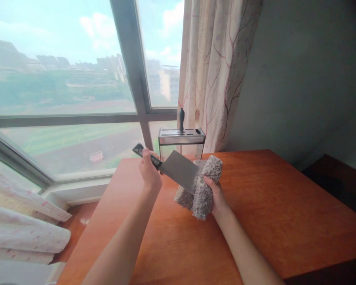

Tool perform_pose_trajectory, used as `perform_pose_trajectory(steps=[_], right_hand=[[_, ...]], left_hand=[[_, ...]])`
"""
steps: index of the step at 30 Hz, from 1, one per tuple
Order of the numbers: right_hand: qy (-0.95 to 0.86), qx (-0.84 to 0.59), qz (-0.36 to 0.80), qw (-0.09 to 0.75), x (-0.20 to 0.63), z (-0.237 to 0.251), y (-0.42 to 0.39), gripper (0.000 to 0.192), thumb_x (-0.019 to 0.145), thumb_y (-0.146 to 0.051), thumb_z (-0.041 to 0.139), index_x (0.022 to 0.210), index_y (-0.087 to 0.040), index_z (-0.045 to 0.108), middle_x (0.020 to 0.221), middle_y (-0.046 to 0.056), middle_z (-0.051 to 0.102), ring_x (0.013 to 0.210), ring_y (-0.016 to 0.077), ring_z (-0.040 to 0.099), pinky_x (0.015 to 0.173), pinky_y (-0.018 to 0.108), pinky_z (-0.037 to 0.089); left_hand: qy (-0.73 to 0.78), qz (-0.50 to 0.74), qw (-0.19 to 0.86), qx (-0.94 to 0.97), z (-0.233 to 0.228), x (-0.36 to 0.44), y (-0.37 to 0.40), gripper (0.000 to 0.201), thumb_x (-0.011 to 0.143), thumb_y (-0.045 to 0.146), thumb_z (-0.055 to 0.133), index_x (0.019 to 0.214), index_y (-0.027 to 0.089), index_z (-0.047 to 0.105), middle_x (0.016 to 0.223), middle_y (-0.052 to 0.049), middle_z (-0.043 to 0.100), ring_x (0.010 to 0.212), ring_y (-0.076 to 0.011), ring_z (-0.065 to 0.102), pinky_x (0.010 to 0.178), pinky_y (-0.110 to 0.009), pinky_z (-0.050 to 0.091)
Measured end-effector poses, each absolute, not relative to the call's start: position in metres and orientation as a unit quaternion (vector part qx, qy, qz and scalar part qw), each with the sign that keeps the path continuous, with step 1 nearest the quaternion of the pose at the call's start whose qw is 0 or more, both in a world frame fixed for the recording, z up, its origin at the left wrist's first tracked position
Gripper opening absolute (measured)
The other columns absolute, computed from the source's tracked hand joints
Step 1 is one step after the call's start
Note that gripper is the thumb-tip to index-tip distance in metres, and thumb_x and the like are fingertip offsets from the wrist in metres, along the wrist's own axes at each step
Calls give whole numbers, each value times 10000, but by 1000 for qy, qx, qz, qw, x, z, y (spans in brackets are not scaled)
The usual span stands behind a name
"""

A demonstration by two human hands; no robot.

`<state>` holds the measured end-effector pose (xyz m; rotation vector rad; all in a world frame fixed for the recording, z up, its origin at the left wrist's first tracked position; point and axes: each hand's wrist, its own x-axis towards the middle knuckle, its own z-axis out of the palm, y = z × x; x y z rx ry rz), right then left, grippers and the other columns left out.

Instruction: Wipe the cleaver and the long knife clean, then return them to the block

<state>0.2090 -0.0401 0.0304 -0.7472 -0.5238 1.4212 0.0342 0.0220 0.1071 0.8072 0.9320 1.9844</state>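
We stand at a wooden table (284, 213) with a bare orange-brown top, set in a corner beside a large window (77, 79) and a grey wall (308, 79). A patterned curtain (216, 67) hangs at the table's far edge. The right half of the tabletop lies open; its left edge runs along the window sill, its right edge drops off beside a darker piece of furniture (341, 182).

Our left hand (150, 171) is clenched around the dark handle of a cleaver (179, 170), holding it above the table with the blade angled toward the right. Our right hand (216, 194) grasps a grey mottled cloth (203, 190), bunched against the blade's far end. The cloth's lower edge appears to rest on the tabletop.

Just behind stands a metal knife block (181, 138), one black handle (181, 118) upright in it, close behind the cleaver. Pale bedding (26, 225) lies at lower left.
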Motion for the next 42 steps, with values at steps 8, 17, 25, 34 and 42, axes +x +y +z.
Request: perform_pose_trajectory(steps=[8,17,25,34,42], right_hand=[[-202,-245,739,594,228,40,-37,492,717,-522,594,1076,-192,661,1016,109,722,909,350,678,703,503,568],[-239,-277,731,576,220,33,-45,359,649,-407,718,932,-186,703,935,79,744,907,297,690,797,419,563],[-240,-352,621,658,217,27,-35,379,656,-361,767,972,-181,662,883,51,746,782,242,700,722,355,564],[-204,-375,559,711,227,28,-31,479,684,-469,736,1056,-183,638,1003,65,724,889,246,681,734,340,560],[-229,-194,752,587,225,52,-43,693,689,-744,535,1100,-196,642,1189,116,648,1118,307,586,893,446,493]], left_hand=[[371,551,539,518,96,13,5,445,850,549,478,831,141,655,401,52,364,364,-106,394,381,-219,304],[379,542,614,431,73,-16,-8,462,838,601,439,712,174,564,440,15,485,387,-118,428,363,-206,306],[429,554,555,449,69,-15,-11,481,837,616,436,764,163,582,396,48,402,346,-76,310,338,-167,163],[391,509,652,405,64,-14,-11,443,814,580,515,830,144,593,436,3,542,354,-93,430,364,-176,270],[346,568,684,300,59,1,-10,388,765,542,613,774,156,569,394,35,491,322,-65,385,332,-149,220]])
